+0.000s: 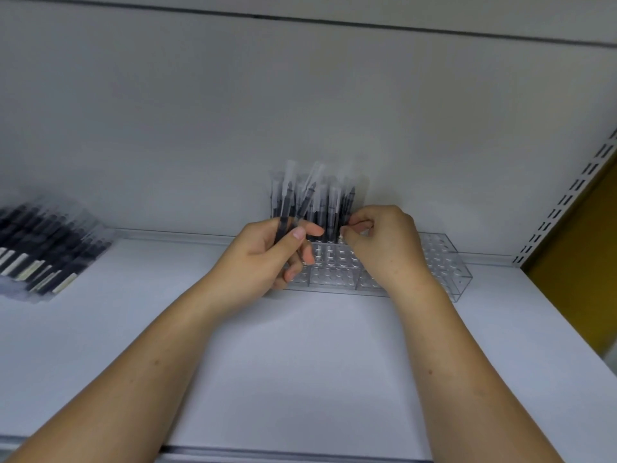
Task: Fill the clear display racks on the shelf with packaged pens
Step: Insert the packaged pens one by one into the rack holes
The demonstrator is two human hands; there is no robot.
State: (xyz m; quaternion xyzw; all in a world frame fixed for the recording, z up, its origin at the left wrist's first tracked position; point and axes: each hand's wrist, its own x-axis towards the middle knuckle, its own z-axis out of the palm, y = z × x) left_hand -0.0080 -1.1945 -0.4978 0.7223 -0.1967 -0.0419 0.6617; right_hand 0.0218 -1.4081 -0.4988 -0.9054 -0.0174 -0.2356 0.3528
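A clear display rack (444, 262) with many round holes stands on the white shelf against the back wall. Several packaged black pens (330, 208) stand upright in its left rear holes. My left hand (267, 255) grips a small bunch of packaged pens (287, 202) upright, just left of the rack's front. My right hand (384, 242) hovers over the middle of the rack, with thumb and forefinger pinching the lower end of one standing pen. The rack's right half shows empty holes.
A loose pile of packaged pens (43, 252) lies on the shelf (300, 362) at the far left. A slotted metal upright (564, 202) and a yellow panel (581, 262) bound the shelf on the right. The shelf's front edge runs along the bottom.
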